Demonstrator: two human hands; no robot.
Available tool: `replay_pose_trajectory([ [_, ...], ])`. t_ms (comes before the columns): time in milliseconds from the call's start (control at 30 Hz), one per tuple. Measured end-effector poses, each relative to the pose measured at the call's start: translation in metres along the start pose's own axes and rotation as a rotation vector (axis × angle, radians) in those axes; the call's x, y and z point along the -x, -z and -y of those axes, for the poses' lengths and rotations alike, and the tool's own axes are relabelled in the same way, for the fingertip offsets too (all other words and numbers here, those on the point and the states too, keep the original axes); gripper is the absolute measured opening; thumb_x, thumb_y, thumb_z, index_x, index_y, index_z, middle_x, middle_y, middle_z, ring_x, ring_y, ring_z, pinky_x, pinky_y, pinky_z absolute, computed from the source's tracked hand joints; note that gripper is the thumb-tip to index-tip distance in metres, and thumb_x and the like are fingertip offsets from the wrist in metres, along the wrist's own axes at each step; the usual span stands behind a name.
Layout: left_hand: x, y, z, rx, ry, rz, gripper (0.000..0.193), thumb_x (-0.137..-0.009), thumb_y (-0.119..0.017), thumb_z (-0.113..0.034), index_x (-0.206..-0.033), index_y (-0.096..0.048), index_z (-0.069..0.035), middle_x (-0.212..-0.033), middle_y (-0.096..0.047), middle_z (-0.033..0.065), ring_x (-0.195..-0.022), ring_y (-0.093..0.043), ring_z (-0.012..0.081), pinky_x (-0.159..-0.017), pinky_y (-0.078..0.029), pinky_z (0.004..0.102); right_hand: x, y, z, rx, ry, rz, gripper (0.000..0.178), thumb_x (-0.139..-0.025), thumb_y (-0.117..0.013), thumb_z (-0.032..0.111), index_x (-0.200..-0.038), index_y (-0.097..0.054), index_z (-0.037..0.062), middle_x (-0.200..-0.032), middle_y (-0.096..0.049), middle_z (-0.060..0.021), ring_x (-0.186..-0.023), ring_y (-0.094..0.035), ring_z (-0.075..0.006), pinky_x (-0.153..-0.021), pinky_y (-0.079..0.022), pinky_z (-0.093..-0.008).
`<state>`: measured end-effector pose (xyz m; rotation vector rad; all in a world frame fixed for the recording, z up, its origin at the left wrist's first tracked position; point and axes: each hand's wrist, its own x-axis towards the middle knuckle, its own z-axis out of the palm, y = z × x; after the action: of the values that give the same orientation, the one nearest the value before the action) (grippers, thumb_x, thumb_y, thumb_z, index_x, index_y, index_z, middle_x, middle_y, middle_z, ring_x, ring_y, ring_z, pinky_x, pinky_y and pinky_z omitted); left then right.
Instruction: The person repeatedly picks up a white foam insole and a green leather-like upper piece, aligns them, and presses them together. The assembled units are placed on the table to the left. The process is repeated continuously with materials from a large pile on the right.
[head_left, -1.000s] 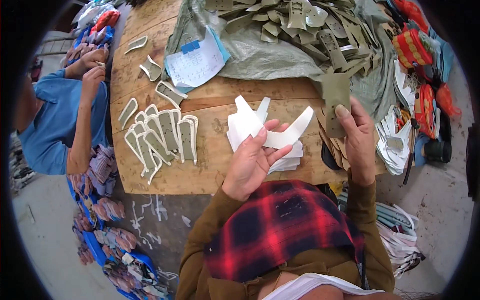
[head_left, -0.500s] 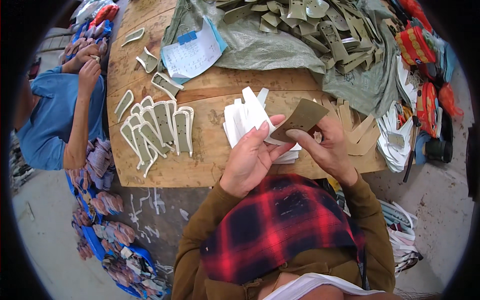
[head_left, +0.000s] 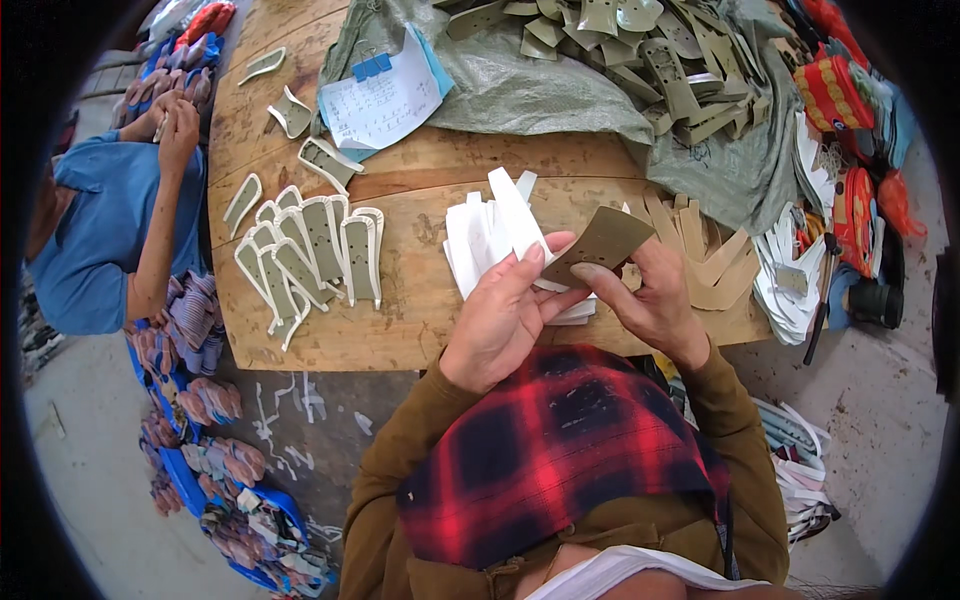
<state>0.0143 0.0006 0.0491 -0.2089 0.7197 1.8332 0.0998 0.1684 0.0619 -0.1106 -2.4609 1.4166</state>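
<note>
Both hands up over the near edge of the wooden table, in front of the plaid apron. Right hand has the olive piece, a flat panel with a few small holes: thumb pressed on the upper face near the lower edge, other fingers folded behind its right end, so the grip is narrow. Panel is tilted, its left end reaching across to the left hand; whether it actually touches the fingers there, I can't tell from where I stand.

Left hand is palm up, thumb along the white strip, fingers under it, closed lightly. One arm of the strip sticks up past the thumb; the rest goes behind the olive panel, mostly hidden.

Just beyond the left hand, a stack of white strips on the tabletop. Right of the right hand, tan strips, overlapping. Well to the left, a cluster of white-edged olive pieces. Farther back, a heap of olive pieces on a grey-green sheet, paper with a blue clip beside it. Co-worker in blue at the left side, hands together.
</note>
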Motion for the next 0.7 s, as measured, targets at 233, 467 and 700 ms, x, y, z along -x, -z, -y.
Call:
replay_pose_trajectory([
  [233,0.001,0.0,-0.001,-0.05,0.012,0.006,0.038,-0.106,-0.04,-0.027,-0.13,-0.053,0.0,-0.129,-0.057,0.0094,-0.116,-0.056,0.0181,-0.102,-0.046,0.037,0.005,-0.004,-0.002,0.056,0.068,-0.022,0.033,-0.082,-0.072,0.008,-0.113,-0.062,0.0005,-0.087,-0.066,-0.0108,-0.066,-0.063,-0.0232,-0.056,-0.049,-0.0324],
  [467,0.008,0.0,-0.04,-1.052,-0.384,-0.139,0.024,-0.099,-0.055,-0.019,-0.102,-0.065,0.003,-0.077,-0.068,0.0061,-0.072,-0.061,0.0084,-0.065,-0.049,0.0269,0.017,-0.011,-0.008,0.24,0.422,-0.105,0.035,-0.074,-0.072,0.005,-0.107,-0.059,-0.0002,-0.092,-0.064,-0.0143,-0.077,-0.066,-0.03,-0.063,-0.054,-0.0374],
  [700,0.021,-0.013,-0.023,-1.535,-0.894,-0.238,0.01,-0.088,-0.066,-0.003,-0.096,-0.064,0.002,-0.071,-0.063,0.0129,-0.056,-0.061,0.0251,-0.05,-0.045,0.0355,0.016,-0.013,-0.003,0.277,0.455,-0.109,0.033,-0.073,-0.066,0.0,-0.105,-0.059,-0.0019,-0.087,-0.06,-0.011,-0.071,-0.064,-0.025,-0.06,-0.053,-0.0337],
])
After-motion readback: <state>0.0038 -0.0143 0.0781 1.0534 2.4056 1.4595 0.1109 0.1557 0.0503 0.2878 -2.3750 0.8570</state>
